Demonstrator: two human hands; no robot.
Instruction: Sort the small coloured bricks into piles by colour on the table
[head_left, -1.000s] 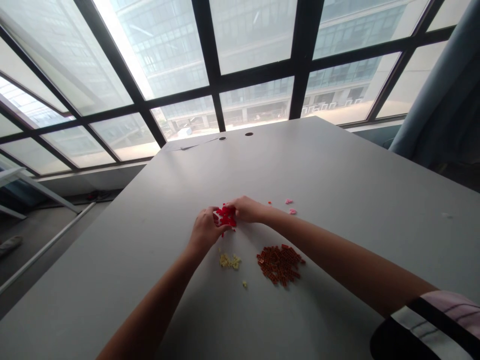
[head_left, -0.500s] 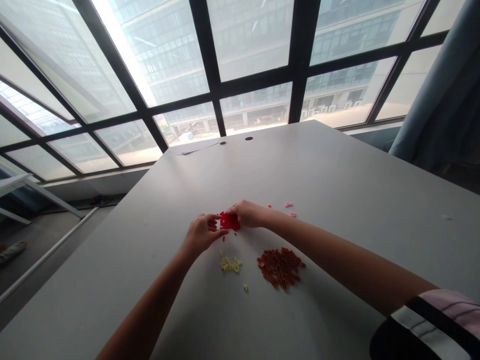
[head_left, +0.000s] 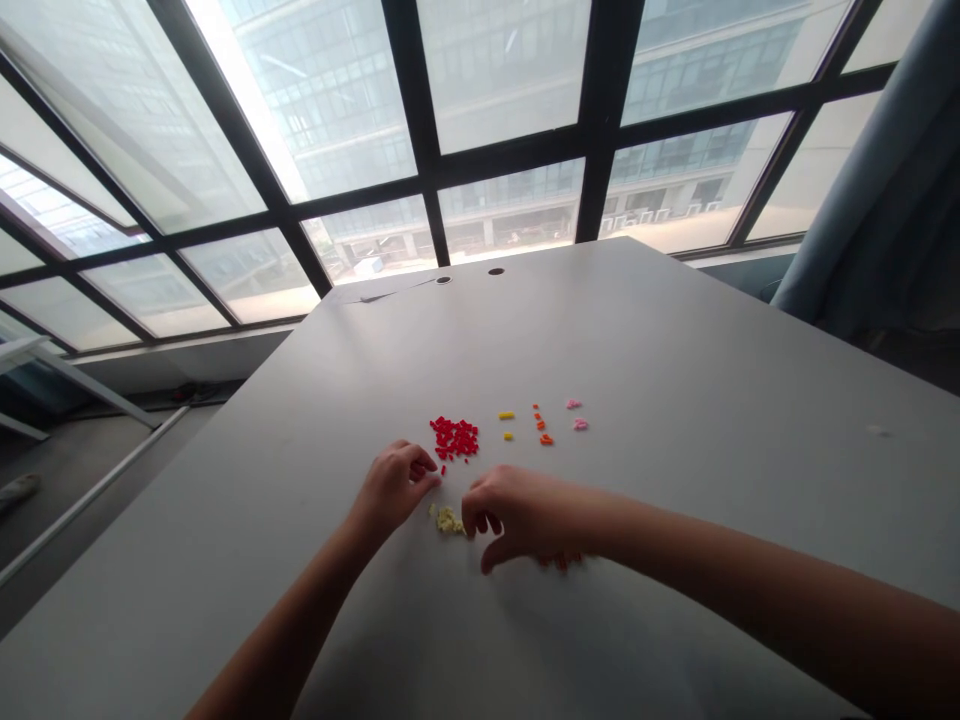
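Note:
My left hand (head_left: 394, 490) is curled loosely just below a small heap of red toy bricks (head_left: 454, 438), and nothing shows in its fingers. My right hand (head_left: 517, 520) hangs with its fingers apart beside a little heap of pale yellow bricks (head_left: 448, 520). Beneath that hand, a heap of brownish-orange bricks (head_left: 561, 563) is mostly hidden. Farther out lie a few yellow bricks (head_left: 506, 415), a short group of orange bricks (head_left: 541, 428) and a few pink bricks (head_left: 577, 416).
All of this lies on a large grey table (head_left: 675, 340) with two small round holes (head_left: 496, 271) near its far edge. Its left edge drops to the floor. Tall dark-framed windows (head_left: 510, 100) stand beyond it, and a blue-grey curtain (head_left: 885, 200) hangs at right.
Both hands have left the red bricks and moved toward me. The red bricks now lie spread on the table. My right hand has crossed over the brownish-orange heap, and small yellow and orange bricks show.

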